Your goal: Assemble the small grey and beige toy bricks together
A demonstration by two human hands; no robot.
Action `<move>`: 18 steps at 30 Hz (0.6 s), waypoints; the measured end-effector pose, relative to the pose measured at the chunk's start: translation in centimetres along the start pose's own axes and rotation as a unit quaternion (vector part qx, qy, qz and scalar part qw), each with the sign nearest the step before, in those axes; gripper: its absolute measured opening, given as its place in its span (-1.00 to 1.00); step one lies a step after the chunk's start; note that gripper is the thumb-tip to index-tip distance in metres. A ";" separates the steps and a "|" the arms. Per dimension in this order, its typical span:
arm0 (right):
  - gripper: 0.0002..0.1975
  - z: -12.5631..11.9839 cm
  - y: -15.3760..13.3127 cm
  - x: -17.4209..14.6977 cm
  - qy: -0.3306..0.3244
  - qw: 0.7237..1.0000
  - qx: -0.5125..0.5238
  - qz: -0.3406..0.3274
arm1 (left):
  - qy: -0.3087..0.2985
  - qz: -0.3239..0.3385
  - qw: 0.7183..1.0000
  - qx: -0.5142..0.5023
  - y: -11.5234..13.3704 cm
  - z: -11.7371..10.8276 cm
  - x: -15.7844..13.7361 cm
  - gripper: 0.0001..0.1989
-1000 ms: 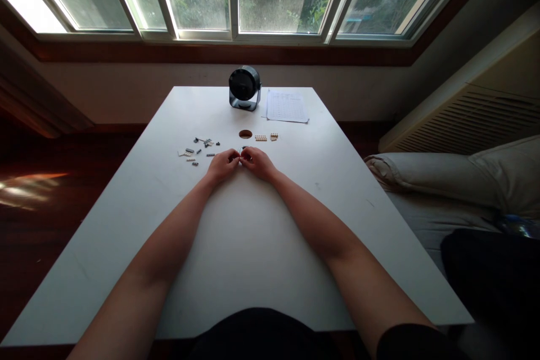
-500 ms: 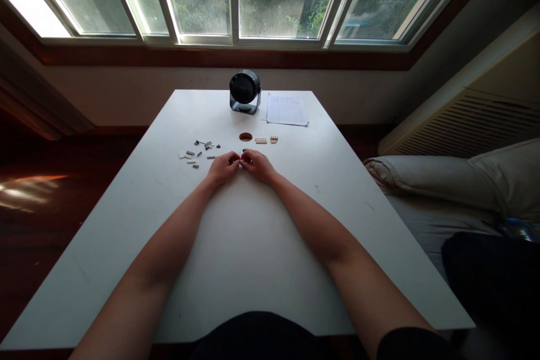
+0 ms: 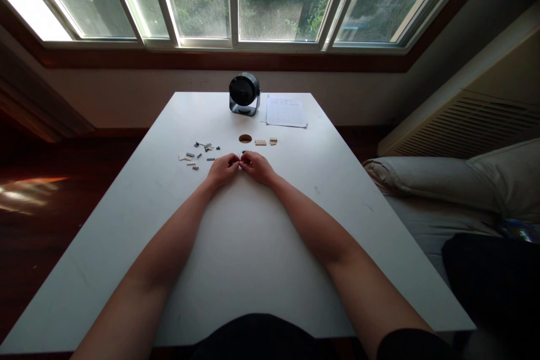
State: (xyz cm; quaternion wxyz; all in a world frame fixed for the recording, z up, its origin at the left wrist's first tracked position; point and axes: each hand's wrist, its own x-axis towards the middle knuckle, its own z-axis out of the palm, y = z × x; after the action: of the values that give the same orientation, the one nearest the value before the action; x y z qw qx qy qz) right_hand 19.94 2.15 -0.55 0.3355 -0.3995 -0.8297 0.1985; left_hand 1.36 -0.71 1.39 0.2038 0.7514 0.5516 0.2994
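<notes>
My left hand (image 3: 225, 168) and my right hand (image 3: 257, 167) meet over the white table (image 3: 261, 247), fingertips pinched together. Whatever lies between them is mostly hidden by the fingers; only a small round, pale-rimmed piece with a dark spot (image 3: 243, 153) peeks out just beyond them. To the left of my left hand lie several small grey, black and white building pieces (image 3: 190, 154). Past my right hand, two small groups of tan studded pieces (image 3: 260, 142) rest near a round hole (image 3: 245, 138) in the tabletop.
A small black fan (image 3: 244, 93) stands at the table's far end, with printed paper sheets (image 3: 287, 111) beside it. Behind is a wide window (image 3: 278, 5). Grey cushions (image 3: 434, 183) lie off the table's right side, below a slatted vent panel (image 3: 468, 118).
The view has shifted very slightly, so everything sits a little lower. Both hands keep their pinched pose, with only tiny finger movement.
</notes>
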 end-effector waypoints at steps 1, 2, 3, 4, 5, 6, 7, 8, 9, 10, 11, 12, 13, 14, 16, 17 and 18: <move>-0.92 0.0 -0.1 0.0 -0.001 1.000 -0.001 0.002 | -0.001 -0.002 1.000 0.001 0.0 0.0 0.0 -0.77; -0.93 -0.1 -0.1 0.0 -0.001 1.000 -0.002 0.003 | -0.002 -0.004 1.000 0.002 0.1 0.0 0.0 -0.77; -0.93 -0.1 -0.2 0.0 0.000 1.000 -0.002 0.003 | -0.003 -0.006 1.000 0.003 0.1 -0.1 0.0 -0.77; -0.93 -0.1 -0.2 0.0 0.001 1.000 -0.002 0.003 | -0.003 -0.007 1.000 0.004 0.2 -0.1 0.0 -0.77; -0.93 -0.1 -0.3 -0.1 0.001 1.000 -0.001 0.003 | -0.004 -0.007 1.000 0.004 0.2 -0.1 0.0 -0.76; -0.93 -0.1 -0.3 -0.1 0.000 1.000 -0.001 0.004 | -0.004 -0.008 1.000 0.004 0.2 -0.1 0.0 -0.76; -0.93 -0.2 -0.3 -0.1 0.000 1.000 -0.001 0.005 | -0.003 -0.007 1.000 0.004 0.2 -0.1 0.0 -0.76; -0.93 -0.2 -0.4 -0.1 -0.001 1.000 -0.001 0.005 | -0.002 -0.006 1.000 0.003 0.1 -0.1 0.0 -0.77; -0.93 -0.2 -0.4 -0.1 0.000 1.000 -0.002 0.005 | 0.000 -0.004 1.000 0.002 0.1 -0.1 0.0 -0.77; -0.93 -0.2 -0.4 -0.1 0.000 1.000 -0.002 0.004 | 0.002 -0.001 1.000 0.000 0.0 -0.1 0.0 -0.78; -0.93 -0.2 -0.3 -0.1 0.000 1.000 -0.002 0.004 | 0.003 0.001 1.000 -0.002 0.0 0.0 0.0 -0.78; -0.93 -0.2 -0.3 -0.1 0.000 1.000 -0.001 0.004 | 0.004 0.003 1.000 -0.004 0.0 0.0 0.0 -0.78; -0.93 -0.2 -0.3 -0.1 0.000 1.000 -0.001 0.004 | 0.004 0.005 1.000 -0.005 -0.1 0.0 0.0 -0.78; -0.93 -0.1 -0.2 -0.1 -0.001 1.000 0.000 0.004 | 0.003 0.005 1.000 -0.006 -0.1 0.0 0.0 -0.78; -0.93 -0.1 -0.1 0.0 -0.001 1.000 0.002 0.002 | 0.001 0.003 1.000 -0.005 -0.1 0.0 0.0 -0.78; -0.93 0.0 0.0 0.0 0.000 1.000 0.002 0.001 | 0.001 0.001 1.000 -0.003 0.0 0.0 0.0 -0.78; -0.93 0.0 0.0 0.0 0.001 1.000 0.003 0.000 | 0.001 0.000 1.000 -0.001 0.0 0.0 0.0 -0.78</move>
State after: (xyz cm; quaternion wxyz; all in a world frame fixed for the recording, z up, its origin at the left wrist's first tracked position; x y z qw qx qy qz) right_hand 19.97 2.13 -0.56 0.3374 -0.3987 -0.8289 0.2002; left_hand 1.33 -0.72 1.42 0.2043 0.7508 0.5517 0.3005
